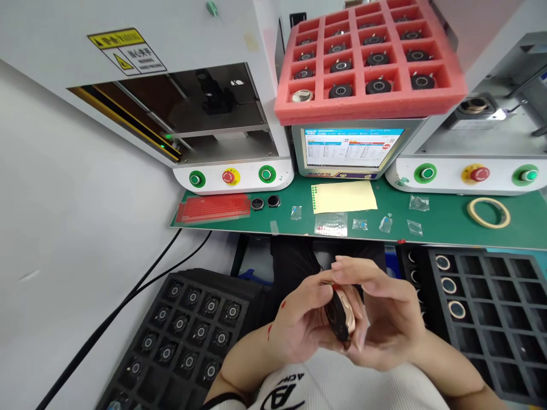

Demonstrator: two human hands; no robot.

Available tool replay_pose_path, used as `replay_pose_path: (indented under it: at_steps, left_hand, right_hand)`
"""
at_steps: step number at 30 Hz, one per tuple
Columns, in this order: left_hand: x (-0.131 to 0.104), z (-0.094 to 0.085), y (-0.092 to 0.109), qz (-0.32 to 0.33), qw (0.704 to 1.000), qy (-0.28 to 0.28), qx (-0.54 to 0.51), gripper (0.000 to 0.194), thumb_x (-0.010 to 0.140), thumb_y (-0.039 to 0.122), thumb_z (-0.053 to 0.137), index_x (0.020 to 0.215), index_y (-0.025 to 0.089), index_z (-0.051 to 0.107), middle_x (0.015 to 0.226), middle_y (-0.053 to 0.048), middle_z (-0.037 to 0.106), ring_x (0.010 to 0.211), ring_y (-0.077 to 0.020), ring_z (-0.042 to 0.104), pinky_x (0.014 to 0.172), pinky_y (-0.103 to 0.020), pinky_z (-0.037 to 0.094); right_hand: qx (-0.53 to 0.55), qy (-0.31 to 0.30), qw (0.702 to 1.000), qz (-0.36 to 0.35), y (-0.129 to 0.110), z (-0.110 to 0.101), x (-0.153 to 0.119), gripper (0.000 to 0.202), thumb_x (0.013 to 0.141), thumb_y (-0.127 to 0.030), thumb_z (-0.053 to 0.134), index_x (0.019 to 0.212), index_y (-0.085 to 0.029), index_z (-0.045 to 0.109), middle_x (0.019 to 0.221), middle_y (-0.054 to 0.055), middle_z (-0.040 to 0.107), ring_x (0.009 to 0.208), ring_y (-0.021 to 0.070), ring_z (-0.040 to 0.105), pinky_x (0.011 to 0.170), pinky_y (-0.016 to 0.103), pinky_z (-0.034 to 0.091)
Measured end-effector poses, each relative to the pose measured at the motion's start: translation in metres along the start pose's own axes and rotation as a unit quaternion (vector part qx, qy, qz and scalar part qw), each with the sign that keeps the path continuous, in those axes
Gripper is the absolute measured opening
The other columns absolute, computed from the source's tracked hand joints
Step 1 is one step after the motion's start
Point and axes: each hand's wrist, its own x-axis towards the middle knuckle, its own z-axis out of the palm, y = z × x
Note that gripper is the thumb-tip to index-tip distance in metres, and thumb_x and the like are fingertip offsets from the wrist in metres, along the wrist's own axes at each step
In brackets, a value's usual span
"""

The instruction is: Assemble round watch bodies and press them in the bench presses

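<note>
A rose-gold smartwatch case [347, 310] with a black round face or back is held upright on its edge in front of my chest. My left hand [301, 319] is closed around it, the thumb pressing near its top edge. From the other side my right hand [391, 313] curves over the case, its fingertips meeting its upper edge and the fingers of my left hand. Its lower fingers touch near the bottom of the case. Part of the case is hidden by my fingers. Small red marks show on my left wrist.
A black tray [183, 336] of watch parts lies lower left, another black tray [491, 307] with several rings lower right. On the green bench [448, 230] are red strips [213, 208], two watches, yellow paper [345, 197], small plastic bags and a tape roll [488, 212]. A pink foam tray [371, 105] sits above the monitor [352, 149].
</note>
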Motion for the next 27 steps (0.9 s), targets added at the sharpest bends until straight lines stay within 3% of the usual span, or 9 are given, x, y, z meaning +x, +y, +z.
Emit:
replay_pose_path:
  at_steps: [6,10,16,19,22,25,26,27]
  left_hand:
    - [0.001,0.001,0.001,-0.054,0.998,0.020,-0.004,0.033,0.081,0.046,0.057,0.070,0.015,0.058,0.052,-0.003,0.052,0.038,-0.0091,0.041,0.033,-0.021,0.026]
    - [0.002,-0.001,0.000,-0.053,0.998,0.026,0.020,0.037,0.079,0.050,0.057,0.065,0.016,0.056,0.048,-0.002,0.048,0.037,-0.0097,0.039,0.033,-0.022,0.025]
    - [0.009,-0.005,-0.004,-0.024,0.996,0.078,0.039,0.038,0.080,0.050,0.059,0.065,0.015,0.055,0.051,-0.001,0.046,0.042,-0.0084,0.036,0.041,-0.023,0.024]
    - [0.019,-0.014,-0.007,-0.017,0.995,0.097,0.028,0.037,0.081,0.049,0.060,0.067,0.015,0.054,0.054,0.000,0.047,0.045,-0.0074,0.037,0.045,-0.022,0.028]
    - [0.034,-0.032,-0.007,-0.060,0.993,0.095,0.023,0.050,0.079,0.063,0.055,0.077,0.013,0.059,0.063,-0.003,0.055,0.048,-0.0078,0.041,0.046,-0.020,0.033]
    - [0.049,-0.055,-0.004,-0.009,0.980,0.157,0.125,0.061,0.074,0.071,0.057,0.093,0.014,0.065,0.084,-0.008,0.066,0.061,-0.0125,0.055,0.055,-0.024,0.046]
    - [0.051,-0.062,-0.002,0.037,0.961,0.201,0.189,0.059,0.074,0.069,0.060,0.094,0.014,0.065,0.089,-0.009,0.068,0.066,-0.0137,0.058,0.060,-0.025,0.048]
    - [0.053,-0.067,0.001,0.084,0.934,0.239,0.251,0.056,0.075,0.067,0.062,0.093,0.014,0.066,0.091,-0.010,0.069,0.069,-0.0141,0.060,0.063,-0.025,0.049]
  right_hand:
    - [0.031,0.005,0.997,0.069,-0.003,0.001,-0.003,0.062,0.076,-0.028,0.077,0.130,-0.028,0.048,0.109,0.009,0.069,0.097,0.0272,0.067,0.092,0.052,0.054]
    - [0.048,-0.015,0.994,0.100,-0.003,-0.002,-0.003,0.052,0.076,-0.030,0.077,0.122,-0.032,0.050,0.108,0.008,0.069,0.098,0.0272,0.067,0.094,0.053,0.053]
    - [0.027,-0.004,0.996,0.087,0.010,-0.003,-0.006,0.048,0.077,-0.028,0.075,0.119,-0.030,0.052,0.114,0.010,0.066,0.108,0.0289,0.064,0.095,0.054,0.052]
    - [0.027,0.023,0.995,0.098,0.016,-0.003,-0.010,0.056,0.076,-0.024,0.077,0.125,-0.027,0.049,0.117,0.011,0.066,0.115,0.0289,0.061,0.099,0.054,0.049]
    - [0.016,0.046,0.989,0.138,0.031,-0.013,-0.011,0.051,0.077,-0.020,0.076,0.120,-0.027,0.048,0.114,0.009,0.066,0.112,0.0257,0.063,0.100,0.052,0.048]
    - [-0.149,0.057,0.973,0.166,0.069,-0.040,0.000,0.041,0.079,-0.024,0.072,0.110,-0.025,0.045,0.113,0.010,0.064,0.110,0.0253,0.063,0.100,0.050,0.047]
    - [-0.243,0.041,0.953,0.178,0.087,-0.052,0.005,0.037,0.079,-0.027,0.070,0.106,-0.023,0.046,0.113,0.012,0.063,0.111,0.0263,0.061,0.100,0.050,0.045]
    - [-0.333,-0.021,0.916,0.223,0.106,-0.065,0.011,0.031,0.080,-0.029,0.067,0.103,-0.022,0.048,0.114,0.013,0.061,0.114,0.0267,0.058,0.101,0.049,0.044]
